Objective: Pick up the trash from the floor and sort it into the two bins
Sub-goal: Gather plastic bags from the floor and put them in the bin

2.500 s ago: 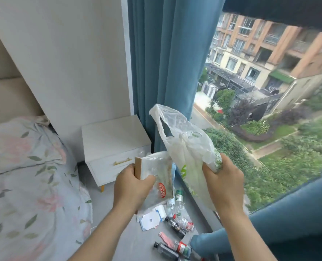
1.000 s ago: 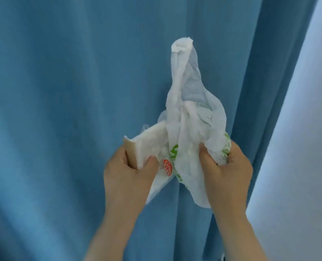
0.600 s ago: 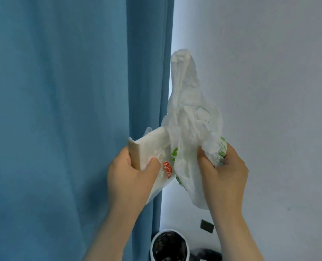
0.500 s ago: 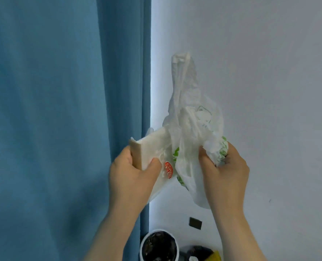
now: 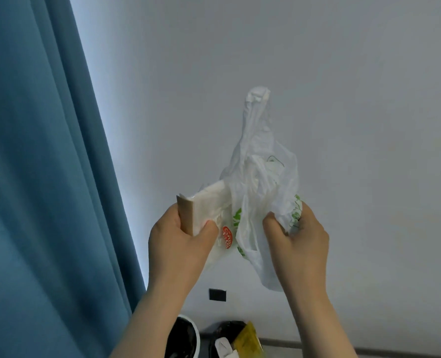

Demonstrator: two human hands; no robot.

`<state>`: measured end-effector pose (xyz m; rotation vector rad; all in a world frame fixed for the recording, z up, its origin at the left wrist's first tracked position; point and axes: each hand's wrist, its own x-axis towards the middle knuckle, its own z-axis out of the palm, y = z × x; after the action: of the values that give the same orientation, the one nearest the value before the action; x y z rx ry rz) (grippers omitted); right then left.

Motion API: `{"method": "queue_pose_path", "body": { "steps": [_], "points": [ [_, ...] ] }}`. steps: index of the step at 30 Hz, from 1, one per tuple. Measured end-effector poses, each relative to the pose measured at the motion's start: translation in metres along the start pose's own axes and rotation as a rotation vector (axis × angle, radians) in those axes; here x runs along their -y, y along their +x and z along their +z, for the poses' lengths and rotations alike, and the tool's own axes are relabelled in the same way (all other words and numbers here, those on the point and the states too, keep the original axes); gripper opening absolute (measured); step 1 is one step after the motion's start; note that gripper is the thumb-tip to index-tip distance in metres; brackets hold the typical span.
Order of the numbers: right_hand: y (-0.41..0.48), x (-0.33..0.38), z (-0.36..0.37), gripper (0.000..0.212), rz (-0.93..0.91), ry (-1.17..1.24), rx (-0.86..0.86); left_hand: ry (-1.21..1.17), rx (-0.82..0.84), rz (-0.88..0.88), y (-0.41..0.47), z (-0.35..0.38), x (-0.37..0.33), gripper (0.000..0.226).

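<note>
Your left hand (image 5: 180, 244) pinches the paper packet (image 5: 206, 205); your right hand (image 5: 296, 241) curls round the plastic bag (image 5: 260, 182). Both sit below your fingers: white-rimmed bin (image 5: 196, 334) under the left, dark bin (image 5: 227, 326) between.

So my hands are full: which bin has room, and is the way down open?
The white-rimmed bin beside the curtain shows only dark liner: likely room. The black bin right of it is crowded: a yellow packet and white scrap stick up. Below the wrapper in the left hand and the bag in the right hand, the way looks open.
</note>
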<state>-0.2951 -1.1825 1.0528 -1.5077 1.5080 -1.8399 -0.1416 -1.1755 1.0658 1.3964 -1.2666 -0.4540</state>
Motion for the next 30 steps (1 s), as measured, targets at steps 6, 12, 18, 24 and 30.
{"method": "queue_pose_path", "body": {
  "steps": [6, 12, 18, 24, 30],
  "points": [
    [0.018, -0.065, 0.008, 0.009, 0.110, -0.141, 0.006, 0.033, 0.172, -0.027, 0.028, 0.054, 0.043, 0.026],
    [0.038, -0.119, 0.049, 0.007, 0.194, -0.261, 0.020, 0.068, 0.305, -0.049, 0.081, 0.094, 0.096, 0.024],
    [0.056, -0.189, 0.096, 0.003, 0.286, -0.370, 0.082, 0.105, 0.413, -0.165, 0.130, 0.140, 0.167, 0.016],
    [0.041, -0.291, 0.130, 0.008, 0.322, -0.453, 0.080, 0.141, 0.500, -0.175, 0.144, 0.198, 0.266, 0.017],
    [-0.030, -0.419, 0.147, 0.006, 0.406, -0.495, 0.128, 0.166, 0.555, -0.242, 0.092, 0.245, 0.395, 0.022]
  ]
}}
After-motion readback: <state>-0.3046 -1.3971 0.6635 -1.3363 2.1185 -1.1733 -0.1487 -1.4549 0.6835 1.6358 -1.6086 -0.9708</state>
